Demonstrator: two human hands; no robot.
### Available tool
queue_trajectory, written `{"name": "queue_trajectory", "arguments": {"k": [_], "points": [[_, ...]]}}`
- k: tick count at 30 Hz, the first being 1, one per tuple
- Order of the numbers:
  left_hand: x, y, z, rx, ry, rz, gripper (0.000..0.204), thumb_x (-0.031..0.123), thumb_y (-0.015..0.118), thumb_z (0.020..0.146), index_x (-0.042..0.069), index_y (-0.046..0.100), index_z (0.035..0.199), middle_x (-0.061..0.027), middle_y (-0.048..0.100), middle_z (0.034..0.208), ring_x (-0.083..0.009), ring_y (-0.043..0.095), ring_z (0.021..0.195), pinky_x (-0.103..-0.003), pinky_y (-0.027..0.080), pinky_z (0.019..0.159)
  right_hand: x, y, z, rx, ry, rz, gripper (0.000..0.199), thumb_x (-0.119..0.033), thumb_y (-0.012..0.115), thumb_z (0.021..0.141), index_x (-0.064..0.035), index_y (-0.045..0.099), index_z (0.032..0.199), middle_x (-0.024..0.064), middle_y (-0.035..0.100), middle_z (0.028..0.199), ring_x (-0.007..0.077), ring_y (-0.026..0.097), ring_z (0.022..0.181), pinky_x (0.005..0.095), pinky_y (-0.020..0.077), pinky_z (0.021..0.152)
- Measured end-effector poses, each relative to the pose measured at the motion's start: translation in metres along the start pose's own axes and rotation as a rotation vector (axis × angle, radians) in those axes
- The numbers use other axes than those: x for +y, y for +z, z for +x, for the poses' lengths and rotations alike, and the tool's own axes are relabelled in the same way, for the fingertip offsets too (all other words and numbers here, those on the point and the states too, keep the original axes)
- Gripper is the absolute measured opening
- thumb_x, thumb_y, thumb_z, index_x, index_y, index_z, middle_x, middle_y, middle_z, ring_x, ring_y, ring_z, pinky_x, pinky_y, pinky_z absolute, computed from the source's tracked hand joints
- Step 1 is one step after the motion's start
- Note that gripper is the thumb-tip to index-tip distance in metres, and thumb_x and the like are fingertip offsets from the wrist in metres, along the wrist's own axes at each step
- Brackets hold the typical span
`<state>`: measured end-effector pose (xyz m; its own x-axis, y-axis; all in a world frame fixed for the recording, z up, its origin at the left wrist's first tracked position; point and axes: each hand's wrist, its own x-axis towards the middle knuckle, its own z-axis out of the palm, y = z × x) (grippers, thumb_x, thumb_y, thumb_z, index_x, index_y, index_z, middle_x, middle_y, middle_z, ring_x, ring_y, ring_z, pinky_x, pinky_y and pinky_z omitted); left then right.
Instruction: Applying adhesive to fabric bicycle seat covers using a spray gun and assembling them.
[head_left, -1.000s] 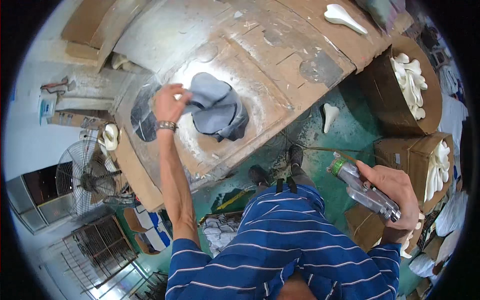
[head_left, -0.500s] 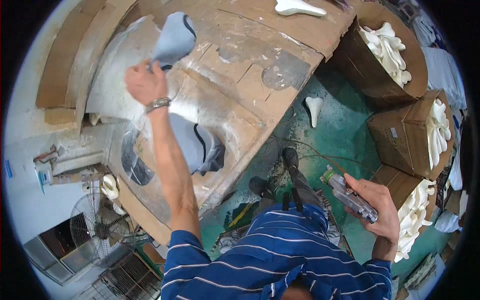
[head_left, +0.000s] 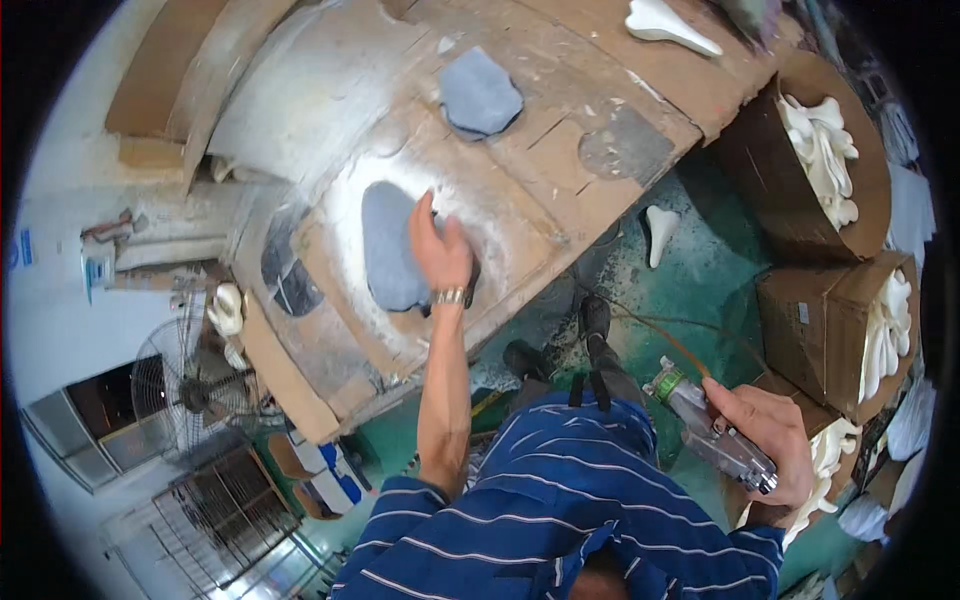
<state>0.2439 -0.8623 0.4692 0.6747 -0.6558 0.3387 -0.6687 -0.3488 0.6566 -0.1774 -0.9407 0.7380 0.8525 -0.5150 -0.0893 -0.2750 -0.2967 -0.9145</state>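
Observation:
My right hand [head_left: 768, 440] is wrapped round a metallic spray gun [head_left: 715, 425] with a green ring near its nozzle. It holds the gun off the table's near right side. A flat, dark grey, rounded cover piece [head_left: 388, 245] lies on the cardboard-topped table, inside a whitish ring. Over its right edge is my left hand [head_left: 440, 255], fingers stretched out and slightly blurred; whether it touches the piece I cannot tell. Farther back lies a second grey cover piece [head_left: 480, 92] with a dark edge.
White saddle-shaped shells fill several cardboard boxes [head_left: 810, 325] at right. One shell [head_left: 660, 235] lies on the green floor, another [head_left: 672, 27] on the table's far corner. An amber hose [head_left: 665, 335] crosses the floor. A caged fan [head_left: 195, 385] stands at left.
My left hand has let go of the far cover piece, now lying farther right, and come back over the near piece, which looks flatter. The view has shifted; the right hand still holds the spray gun.

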Motion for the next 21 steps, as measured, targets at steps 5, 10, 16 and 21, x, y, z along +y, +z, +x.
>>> {"name": "queue_trajectory", "arguments": {"k": [5,10,16,21], "points": [[-0.048,-0.136,-0.129,0.106,-0.304,0.020,0.038,0.009,0.065,0.096,-0.001,0.063,0.132,-0.0173,0.070,0.122,-0.0275,0.069,0.110,-0.039,0.053,0.096,-0.025,0.000,0.031,-0.113,-0.129,-0.093,0.073,-0.009,0.081,0.071,0.0124,0.059,0.137,0.0160,0.069,0.084,0.0311,0.068,0.070,0.0387,0.0532,0.063],[-0.137,-0.174,-0.290,-0.092,-0.653,0.126,0.032,0.016,0.069,0.093,0.002,0.071,0.121,-0.0144,0.075,0.096,-0.0269,0.073,0.089,-0.040,0.057,0.083,-0.044,0.026,0.045,0.015,-0.068,-0.194,0.071,-0.041,0.069,0.075,0.0086,0.071,0.125,0.0097,0.061,0.071,0.0255,0.065,0.065,0.0323,0.0490,0.063],[-0.221,-0.156,-0.464,-0.662,-1.144,0.344,0.035,0.032,0.068,0.088,0.012,0.076,0.116,-0.0173,0.077,0.106,-0.0377,0.072,0.105,-0.047,0.056,0.092,-0.078,0.073,0.077,0.039,-0.135,-0.265,0.067,-0.029,0.072,0.070,0.0056,0.070,0.128,0.0101,0.063,0.076,0.0246,0.066,0.068,0.0335,0.0514,0.071],[-0.254,-0.161,-0.565,-0.394,-1.625,-0.445,0.015,0.016,0.059,0.096,0.011,0.070,0.087,-0.0048,0.073,0.085,-0.0178,0.068,0.069,-0.033,0.050,0.051,-0.121,0.110,0.090,0.045,-0.164,-0.371,0.074,-0.031,0.075,0.066,0.0058,0.069,0.130,0.0133,0.068,0.082,0.0256,0.067,0.073,0.0318,0.0509,0.072]]}}
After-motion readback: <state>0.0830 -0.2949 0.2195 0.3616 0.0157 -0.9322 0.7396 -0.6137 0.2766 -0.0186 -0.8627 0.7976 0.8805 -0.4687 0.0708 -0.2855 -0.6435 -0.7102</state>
